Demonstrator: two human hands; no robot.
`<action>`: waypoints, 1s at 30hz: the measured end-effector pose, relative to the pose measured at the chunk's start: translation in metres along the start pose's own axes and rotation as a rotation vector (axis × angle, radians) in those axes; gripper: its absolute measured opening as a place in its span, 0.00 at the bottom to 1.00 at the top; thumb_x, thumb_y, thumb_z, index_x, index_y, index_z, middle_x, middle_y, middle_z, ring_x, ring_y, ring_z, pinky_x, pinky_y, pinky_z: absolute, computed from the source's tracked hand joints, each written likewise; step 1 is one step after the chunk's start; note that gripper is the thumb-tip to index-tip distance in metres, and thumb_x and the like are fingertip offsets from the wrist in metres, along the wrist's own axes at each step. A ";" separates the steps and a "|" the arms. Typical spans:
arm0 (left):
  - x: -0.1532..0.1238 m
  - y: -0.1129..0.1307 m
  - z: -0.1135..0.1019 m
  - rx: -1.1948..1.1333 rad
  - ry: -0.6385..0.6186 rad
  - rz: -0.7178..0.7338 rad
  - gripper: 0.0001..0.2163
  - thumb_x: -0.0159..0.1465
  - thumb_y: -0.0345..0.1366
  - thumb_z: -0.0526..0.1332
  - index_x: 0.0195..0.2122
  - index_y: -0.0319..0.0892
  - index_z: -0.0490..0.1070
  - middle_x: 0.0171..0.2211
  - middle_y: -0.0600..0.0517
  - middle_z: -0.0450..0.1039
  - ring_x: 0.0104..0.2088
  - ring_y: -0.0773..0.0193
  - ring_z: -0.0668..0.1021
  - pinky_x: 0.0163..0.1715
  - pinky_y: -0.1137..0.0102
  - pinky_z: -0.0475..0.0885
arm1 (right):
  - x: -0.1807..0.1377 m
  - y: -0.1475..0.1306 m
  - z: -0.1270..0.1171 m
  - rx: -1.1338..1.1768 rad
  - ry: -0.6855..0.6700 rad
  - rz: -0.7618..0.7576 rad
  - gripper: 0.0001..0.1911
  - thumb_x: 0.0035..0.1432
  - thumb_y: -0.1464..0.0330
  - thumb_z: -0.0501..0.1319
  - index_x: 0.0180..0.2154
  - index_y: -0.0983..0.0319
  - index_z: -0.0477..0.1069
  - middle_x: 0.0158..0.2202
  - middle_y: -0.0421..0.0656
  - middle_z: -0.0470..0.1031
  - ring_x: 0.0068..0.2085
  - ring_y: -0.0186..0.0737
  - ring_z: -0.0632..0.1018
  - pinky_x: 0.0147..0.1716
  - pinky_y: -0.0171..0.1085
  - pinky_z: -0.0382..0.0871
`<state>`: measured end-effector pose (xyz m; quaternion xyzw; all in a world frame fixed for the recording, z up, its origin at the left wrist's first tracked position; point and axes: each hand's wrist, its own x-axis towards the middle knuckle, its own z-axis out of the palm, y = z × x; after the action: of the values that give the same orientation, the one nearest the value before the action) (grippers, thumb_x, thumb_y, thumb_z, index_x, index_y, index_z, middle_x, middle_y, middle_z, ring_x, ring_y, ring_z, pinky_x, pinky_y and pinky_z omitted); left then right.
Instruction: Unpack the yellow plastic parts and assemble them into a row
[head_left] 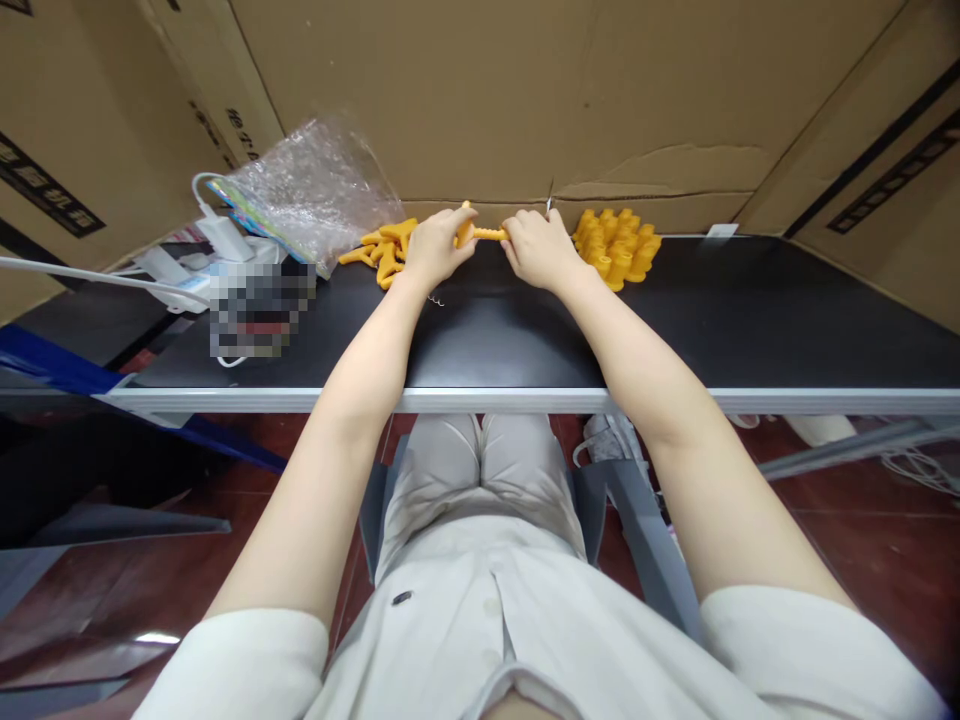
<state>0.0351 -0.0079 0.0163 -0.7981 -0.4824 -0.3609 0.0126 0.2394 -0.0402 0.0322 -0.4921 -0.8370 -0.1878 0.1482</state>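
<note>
My left hand (433, 247) and my right hand (537, 248) meet at the far edge of the black table (750, 320), both closed on one yellow plastic part (484, 233) held between them. A thin metal tip (549, 203) sticks up above my right hand. A loose heap of yellow plastic pieces (382, 250) lies just left of my left hand. A neat cluster of yellow parts (616, 245) sits right of my right hand. A small wire spring (436, 298) lies on the table under my left wrist.
A clear plastic bag (311, 190) lies at the back left, beside a white power strip and charger (214, 245) with cables. Cardboard sheets (600, 90) wall in the table's back and sides. My lap and a grey chair frame (645, 540) are below the front edge.
</note>
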 end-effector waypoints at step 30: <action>0.004 -0.003 0.005 -0.080 0.068 0.101 0.22 0.66 0.37 0.63 0.62 0.44 0.72 0.52 0.44 0.81 0.51 0.53 0.82 0.59 0.62 0.72 | -0.004 0.001 -0.010 0.062 -0.061 0.078 0.18 0.75 0.67 0.51 0.60 0.69 0.65 0.60 0.60 0.73 0.62 0.60 0.72 0.63 0.57 0.57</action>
<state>0.0362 -0.0016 0.0139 -0.8085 -0.4260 -0.4058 0.0153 0.2429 -0.0471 0.0393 -0.5249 -0.8269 -0.1407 0.1448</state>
